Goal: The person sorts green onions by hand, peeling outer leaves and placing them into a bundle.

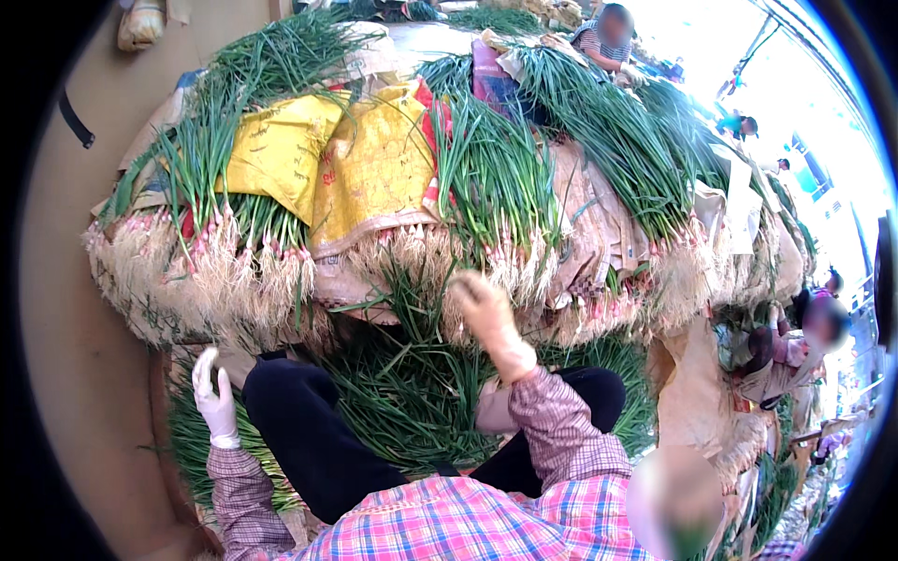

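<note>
"What step is in hand?"

"By the look of it, a reach: the right hand (491,323), gloved, is at mid-frame by the roots of scallions (496,178) heaped across the centre and top. Its fingers look curled; whether they pinch anything, I cannot tell."

"And the left hand (215,397)?"

"Lower left, also gloved, fingers raised, thumb apart, nothing seen in it."

"The next move?"

"I'd judge it calls for a gentle grip near the pale root ends, keeping roots untangled."

"The count?"

"Two gloves; two yellow panels (281,154), upper centre-left, possibly one sack; at least three other people (603,42) along the right side. The scallions overlap too thickly to count."
</note>
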Tool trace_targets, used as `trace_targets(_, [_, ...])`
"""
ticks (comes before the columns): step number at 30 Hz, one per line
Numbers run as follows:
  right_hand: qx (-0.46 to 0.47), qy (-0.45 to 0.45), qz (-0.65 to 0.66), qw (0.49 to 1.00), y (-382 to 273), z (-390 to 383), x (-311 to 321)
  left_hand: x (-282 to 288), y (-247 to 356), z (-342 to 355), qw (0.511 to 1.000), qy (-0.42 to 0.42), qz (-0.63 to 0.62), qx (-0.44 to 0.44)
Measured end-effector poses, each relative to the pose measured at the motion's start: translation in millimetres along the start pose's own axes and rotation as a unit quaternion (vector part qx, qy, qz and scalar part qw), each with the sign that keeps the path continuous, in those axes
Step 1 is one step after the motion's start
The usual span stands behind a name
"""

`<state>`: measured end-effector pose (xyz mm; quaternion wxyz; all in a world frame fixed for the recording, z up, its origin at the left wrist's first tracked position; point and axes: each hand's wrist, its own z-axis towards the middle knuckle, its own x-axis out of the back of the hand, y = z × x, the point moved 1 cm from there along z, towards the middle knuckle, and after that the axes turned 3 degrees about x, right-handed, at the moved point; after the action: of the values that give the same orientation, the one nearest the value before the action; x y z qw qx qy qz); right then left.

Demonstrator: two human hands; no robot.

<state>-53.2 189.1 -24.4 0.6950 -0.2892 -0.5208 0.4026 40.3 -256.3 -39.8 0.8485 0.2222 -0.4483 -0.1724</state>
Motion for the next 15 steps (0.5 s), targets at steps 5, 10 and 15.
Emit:
trace_targets(5, [0.010,0.144,-0.118,0.982,6.3,87.9,14.4,-16.0,183.9,60.2,0.977,0.011,-0.147,-0.152])
trace_targets(10, [-0.123,0.071,-0.075,0.987,1.7,145.4,-22.5,-99.1,251.2,60.7,0.939,-0.105,-0.204,-0.257])
trace_targets(15, [0.154,0.047,-0.193,0.968,9.6,32.0,-73.8,-122.7,209.3,43.9,0.944,-0.155,-0.156,-0.247])
